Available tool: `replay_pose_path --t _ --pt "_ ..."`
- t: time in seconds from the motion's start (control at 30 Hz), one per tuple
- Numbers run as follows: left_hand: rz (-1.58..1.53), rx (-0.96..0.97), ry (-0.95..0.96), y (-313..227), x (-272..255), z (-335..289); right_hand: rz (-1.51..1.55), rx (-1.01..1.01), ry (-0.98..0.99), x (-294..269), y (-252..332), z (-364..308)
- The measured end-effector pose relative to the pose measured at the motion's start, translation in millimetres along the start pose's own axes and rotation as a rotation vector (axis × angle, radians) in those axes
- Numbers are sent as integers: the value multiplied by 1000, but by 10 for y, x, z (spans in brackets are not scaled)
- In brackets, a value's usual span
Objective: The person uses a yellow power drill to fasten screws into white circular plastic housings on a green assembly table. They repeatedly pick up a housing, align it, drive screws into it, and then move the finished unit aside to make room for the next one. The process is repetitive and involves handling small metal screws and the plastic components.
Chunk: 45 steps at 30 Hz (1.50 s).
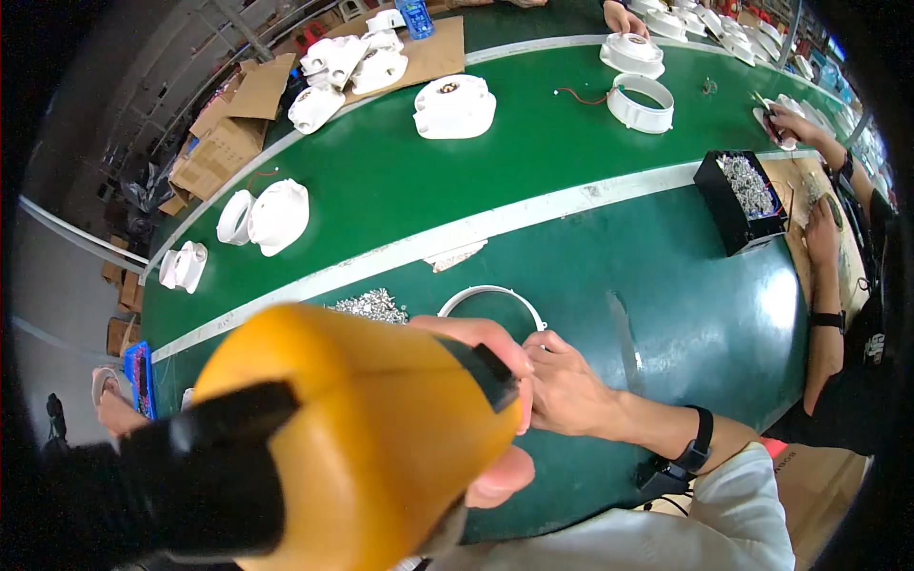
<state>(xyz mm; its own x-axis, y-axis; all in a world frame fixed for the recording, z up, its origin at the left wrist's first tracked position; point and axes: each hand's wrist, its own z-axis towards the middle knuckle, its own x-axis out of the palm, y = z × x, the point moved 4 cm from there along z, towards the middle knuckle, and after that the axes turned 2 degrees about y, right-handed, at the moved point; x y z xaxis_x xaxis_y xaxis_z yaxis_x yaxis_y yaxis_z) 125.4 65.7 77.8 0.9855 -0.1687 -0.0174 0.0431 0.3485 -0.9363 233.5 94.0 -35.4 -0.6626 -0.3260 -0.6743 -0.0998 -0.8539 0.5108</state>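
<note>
A large yellow-and-black power tool (pixel 362 428) fills the lower left, close to the camera and blurred. Behind its right edge show fingers of my left hand (pixel 476 333), curled; the rest of that hand is hidden, and what it grips cannot be made out. My right hand (pixel 576 390) reaches in from the lower right, a black band at its wrist. Its fingers are bent and pinched at the edge of a white plastic ring (pixel 490 290), whose near side is hidden by the hands. A pile of small metal screws (pixel 373 305) lies just beyond the tool.
Across the green belt (pixel 371 190) stand white housings (pixel 455 107) and another white ring (pixel 640 103) with a red wire. A black bin of metal parts (pixel 747 190) stands at right, beside a co-worker's hands (pixel 821 233). Cardboard boxes (pixel 224 152) sit far left.
</note>
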Motion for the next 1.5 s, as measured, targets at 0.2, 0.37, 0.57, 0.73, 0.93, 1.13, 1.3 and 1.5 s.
replay_pose_path --t 0.2,0.37,0.57,0.73,0.93,1.13,1.3,1.5 --pt "-120 -28 -103 73 16 -84 -76 -7 3 -23 12 6" --pt "-33 33 -268 -57 -104 -140 -80 40 96 19 14 16" --pt "-77 296 -524 -383 -324 -302 -79 35 27 4 1 -25" --pt "32 246 -494 -377 -501 -616 -56 -26 19 -14 45 11" --pt "-40 158 -498 117 -477 -895 -87 -66 33 22 16 -13" --pt "-65 160 -524 198 -518 -931 -44 -24 26 -20 33 40" --pt "-27 177 -522 200 -557 -968 31 -23 33 6 -14 22" --pt "50 180 -491 184 -566 -995 -15 -80 28 31 15 39"
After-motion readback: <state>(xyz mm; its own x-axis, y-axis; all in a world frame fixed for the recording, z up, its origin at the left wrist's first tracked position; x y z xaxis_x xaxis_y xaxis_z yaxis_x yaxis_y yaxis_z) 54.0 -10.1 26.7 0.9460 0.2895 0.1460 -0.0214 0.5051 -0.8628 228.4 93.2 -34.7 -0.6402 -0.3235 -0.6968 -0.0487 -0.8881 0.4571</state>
